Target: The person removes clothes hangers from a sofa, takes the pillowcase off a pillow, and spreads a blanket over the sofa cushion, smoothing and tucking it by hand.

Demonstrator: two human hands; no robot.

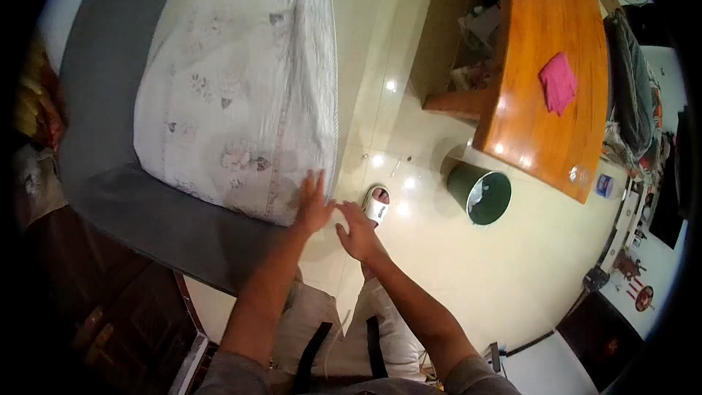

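Observation:
A white quilted cover [219, 95] with grey and pink floral print lies over the seat of a grey sofa [99, 80]. At the cover's near right corner, my left hand [314, 206] rests on the cloth with its fingers apart. Just right of it, my right hand [355, 231] is beside the cover's edge, its thumb apart from the fingers and nothing visible in it. The two hands nearly meet at the fingertips. Folds run along the cover's right side.
A wooden table [545, 22] at the right bears a pink cloth [559, 83]. Below its near end stands a green bin [490, 197] with something white inside. My foot in a white slipper [376, 207] is on the shiny tiled floor [439, 271].

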